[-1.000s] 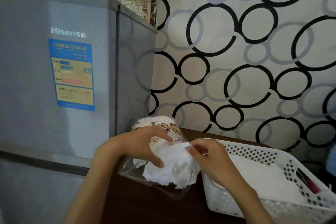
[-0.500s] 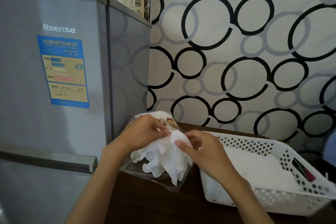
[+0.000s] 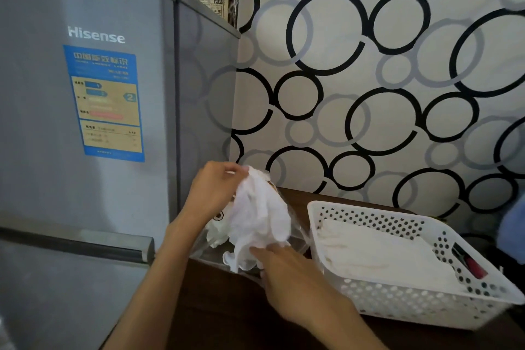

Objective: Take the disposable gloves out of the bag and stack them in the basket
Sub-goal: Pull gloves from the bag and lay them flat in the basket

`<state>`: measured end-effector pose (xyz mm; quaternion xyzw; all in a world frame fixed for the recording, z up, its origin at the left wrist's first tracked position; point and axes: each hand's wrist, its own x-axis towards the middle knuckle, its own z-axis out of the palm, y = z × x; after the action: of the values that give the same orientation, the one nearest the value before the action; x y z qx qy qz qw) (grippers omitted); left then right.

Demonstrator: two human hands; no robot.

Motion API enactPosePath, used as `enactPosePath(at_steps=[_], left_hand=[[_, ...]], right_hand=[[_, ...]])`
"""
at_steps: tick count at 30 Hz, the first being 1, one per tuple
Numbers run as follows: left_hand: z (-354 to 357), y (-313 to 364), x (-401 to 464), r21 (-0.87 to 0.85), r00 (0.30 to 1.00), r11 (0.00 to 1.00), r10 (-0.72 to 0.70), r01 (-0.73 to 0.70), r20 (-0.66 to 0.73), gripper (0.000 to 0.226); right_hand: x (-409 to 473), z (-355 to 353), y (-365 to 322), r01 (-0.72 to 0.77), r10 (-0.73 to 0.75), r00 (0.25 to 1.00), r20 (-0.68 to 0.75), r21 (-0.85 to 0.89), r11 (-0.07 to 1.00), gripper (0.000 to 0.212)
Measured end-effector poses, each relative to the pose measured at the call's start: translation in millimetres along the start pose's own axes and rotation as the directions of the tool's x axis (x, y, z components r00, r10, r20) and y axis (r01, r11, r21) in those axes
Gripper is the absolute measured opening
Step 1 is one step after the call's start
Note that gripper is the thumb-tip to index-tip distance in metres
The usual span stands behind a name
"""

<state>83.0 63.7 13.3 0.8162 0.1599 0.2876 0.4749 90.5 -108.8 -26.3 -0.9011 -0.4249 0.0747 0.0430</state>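
Step in hand: drawing gloves (image 3: pixel 260 214) from bag (image 3: pixel 295 239). Your left hand (image 3: pixel 216 193) pinches bunch top; right hand (image 3: pixel 287 270) fingers curl on lower edge. Basket (image 3: pixel 426 310) just right of right fingers, stack inside. Next: pull bunch free, flatten, lay on stack.

We look down at a dark wooden table (image 3: pixel 216 310) beside a grey Hisense fridge (image 3: pixel 85 122) and a wall papered with black and grey circles (image 3: pixel 369 65). Our left hand (image 3: pixel 213 193) pinches the top of a crumpled bunch of white disposable gloves (image 3: pixel 261 216), lifted above a clear plastic bag (image 3: pixel 295 239) on the table. Our right hand (image 3: pixel 289 278) grips the lower end of the bunch. Just to the right stands a white perforated basket (image 3: pixel 426 301) holding a flat stack of gloves (image 3: pixel 383 256).
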Motion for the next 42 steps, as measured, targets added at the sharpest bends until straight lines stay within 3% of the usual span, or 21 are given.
enactPosePath(at_steps=[2, 5, 8, 12, 14, 16, 17, 19, 21, 24, 26, 28, 31, 33, 34, 36, 39, 42], left_hand=[[-4.5, 7.2, -0.8, -0.161, 0.995, 0.987, -0.010, -0.005, -0.097, 0.021], [-14.6, 19.2, -4.5, -0.344, 0.990, 0.939, -0.069, 0.021, -0.126, 0.022], [-18.6, 23.7, -7.6, -0.343, 0.988, 0.938, -0.092, 0.043, -0.127, 0.022], [-16.7, 20.4, -5.8, -0.325, 0.988, 0.943, -0.115, 0.075, -0.105, 0.024], [-14.4, 19.5, -5.0, -0.342, 0.988, 0.932, -0.143, 0.117, -0.051, 0.024], [-8.5, 21.5, -5.2, -0.373, 0.986, 0.914, -0.167, 0.162, 0.019, 0.023], [-4.8, 22.2, -5.7, -0.384, 0.983, 0.905, -0.174, 0.181, 0.054, 0.023], [3.9, 26.4, -9.1, -0.393, 0.974, 0.893, -0.176, 0.219, 0.144, 0.025], [13.9, 32.4, -13.7, -0.419, 0.951, 0.866, -0.176, 0.272, 0.253, 0.028], [27.1, 42.0, -18.6, -0.493, 0.913, 0.794, -0.184, 0.356, 0.364, 0.030], [31.8, 46.9, -22.1, -0.476, 0.895, 0.800, -0.159, 0.365, 0.417, 0.029], [33.7, 49.4, -25.6, -0.390, 0.885, 0.859, -0.141, 0.332, 0.443, 0.030], [32.5, 50.1, -27.2, -0.101, 0.951, 0.980, -0.141, 0.174, 0.274, 0.042], [32.7, 47.3, -25.7, 0.121, 0.999, 0.993, 0.011, -0.015, 0.039, 0.047], [31.9, 47.0, -26.2, 0.109, 0.995, 0.989, 0.101, -0.099, -0.014, 0.046], [35.8, 47.4, -25.3, -0.101, 0.969, 0.976, 0.206, -0.193, 0.140, 0.047], [49.9, 51.7, -29.5, -0.287, 0.817, 0.952, 0.245, -0.102, 0.523, 0.049], [56.6, 52.8, -39.4, -0.300, 0.738, 0.949, 0.274, -0.102, 0.616, 0.038]], right_hand=[[5.5, 3.1, -1.2, -0.005, 0.005, 0.998, 0.062, 0.001, 1.000, 0.056], [20.4, 0.0, -3.8, -0.018, 0.027, 0.993, 0.114, -0.080, 0.997, 0.057], [32.8, -4.9, -4.4, 0.002, 0.027, 0.979, 0.202, -0.142, 0.990, 0.051], [13.1, -19.9, 10.5, 0.137, -0.131, 0.974, 0.184, -0.021, 0.990, 0.050], [-4.8, -40.4, 14.7, 0.130, -0.141, 0.986, 0.092, 0.117, 0.985, 0.040], [-22.4, -56.2, 13.0, 0.130, -0.104, 0.985, -0.134, 0.208, 0.969, 0.026], [-28.2, -60.4, 11.0, 0.130, -0.054, 0.956, -0.289, 0.252, 0.959, 0.020], [-32.6, -61.4, 9.4, 0.134, 0.063, 0.852, -0.520, 0.332, 0.934, 0.031], [-30.6, -55.6, 13.9, 0.141, 0.080, 0.805, -0.587, 0.320, 0.937, 0.048], [-19.0, -45.5, 30.6, 0.108, 0.002, 0.755, -0.656, 0.127, 0.986, 0.057], [-13.7, -46.1, 44.8, 0.137, -0.042, 0.644, -0.764, 0.061, 0.989, 0.036], [-16.2, -53.3, 56.3, 0.186, 0.011, 0.600, -0.800, 0.154, 0.970, 0.015], [-27.8, -69.5, 67.5, 0.324, 0.162, 0.697, -0.699, 0.508, 0.798, 0.009], [-34.9, -79.7, 73.6, 0.354, 0.180, 0.763, -0.621, 0.634, 0.687, 0.012], [-37.6, -83.0, 75.9, 0.348, 0.168, 0.798, -0.578, 0.670, 0.655, 0.015], [-44.1, -86.4, 77.0, 0.325, 0.113, 0.866, -0.488, 0.719, 0.614, 0.021], [-45.3, -89.0, 74.6, 0.288, 0.056, 0.926, -0.372, 0.796, 0.532, 0.025], [-43.9, -93.3, 72.4, 0.260, 0.087, 0.950, -0.301, 0.914, 0.312, 0.011]])
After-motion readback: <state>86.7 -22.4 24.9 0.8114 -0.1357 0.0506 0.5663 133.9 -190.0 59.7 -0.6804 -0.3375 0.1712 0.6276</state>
